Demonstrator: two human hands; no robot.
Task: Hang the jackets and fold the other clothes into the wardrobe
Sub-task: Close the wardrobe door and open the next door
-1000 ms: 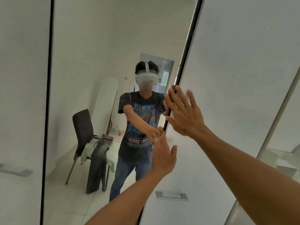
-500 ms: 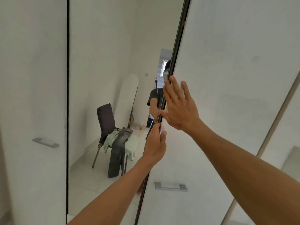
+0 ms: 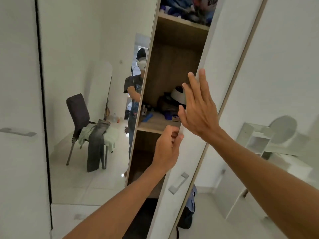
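The white wardrobe door (image 3: 219,69) stands partly open. My left hand (image 3: 167,145) grips its free edge with the fingers curled round it, just under a wooden shelf (image 3: 155,124). My right hand (image 3: 198,109) lies flat on the same edge higher up, fingers straight. Inside, the shelf carries small dark and blue items, and blue clothes (image 3: 186,7) fill the top shelf. The mirror panel (image 3: 86,49) on the left reflects a chair (image 3: 77,109) draped with grey jeans (image 3: 96,144) and a pale green garment (image 3: 111,138).
The door's metal handle (image 3: 178,182) sits below my left hand. A blue garment (image 3: 192,199) shows low down behind the door. Another white door with a handle (image 3: 18,131) is at the far left. White shelving (image 3: 255,140) appears at the right.
The door has swung open toward me, uncovering the wooden shelves. My left hand has curled round the door's edge and my right hand stays flat on it.
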